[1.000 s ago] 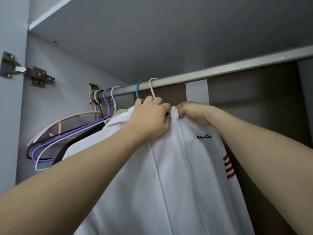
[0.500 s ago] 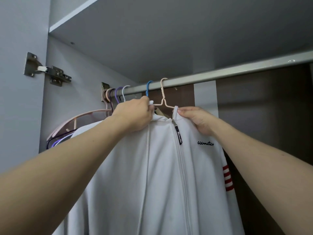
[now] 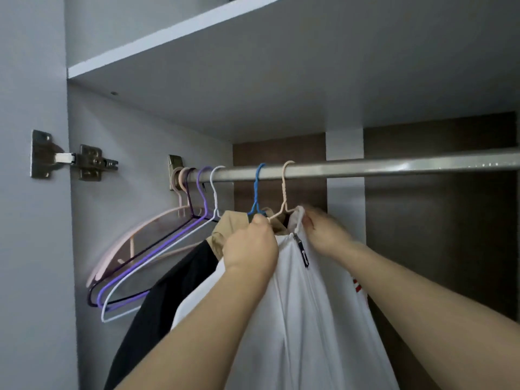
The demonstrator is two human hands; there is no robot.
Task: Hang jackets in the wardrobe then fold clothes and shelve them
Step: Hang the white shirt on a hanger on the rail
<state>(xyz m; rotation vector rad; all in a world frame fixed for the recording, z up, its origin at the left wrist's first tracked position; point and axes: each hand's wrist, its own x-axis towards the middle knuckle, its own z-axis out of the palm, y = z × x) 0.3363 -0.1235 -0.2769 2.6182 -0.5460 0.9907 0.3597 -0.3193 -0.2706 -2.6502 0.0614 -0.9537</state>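
Both hands are up at the collar of the white zip-front jacket (image 3: pixel 309 319), which hangs from the thin beige wire hanger (image 3: pixel 284 192) hooked over the round silver metal wardrobe rail (image 3: pixel 394 167). The left hand (image 3: pixel 250 249) has its fingers curled tight round the collar's left edge, just under the hanger's neck, most likely to square the shoulders on the wire so the garment cannot slide off. The right hand (image 3: pixel 323 232), blurred, pinches the opposite collar edge at about 3 o'clock from the left, just above the black zipper pull (image 3: pixel 304 253). Holding both sides at once looks like a way to centre the jacket.

At 9 o'clock from the white jacket sits the blue wire hanger (image 3: pixel 257 192), carrying a tan garment (image 3: pixel 233 226) with a black one (image 3: pixel 168 299) draped lower down. Further along at 9 o'clock, a bunch of bare hangers in white, purple, dark and pink (image 3: pixel 146 266) is pushed against the grey wardrobe side wall (image 3: pixel 126 192), presumably kept clear for the next jackets. The hanging stage seems under way; folding is not yet in sight.
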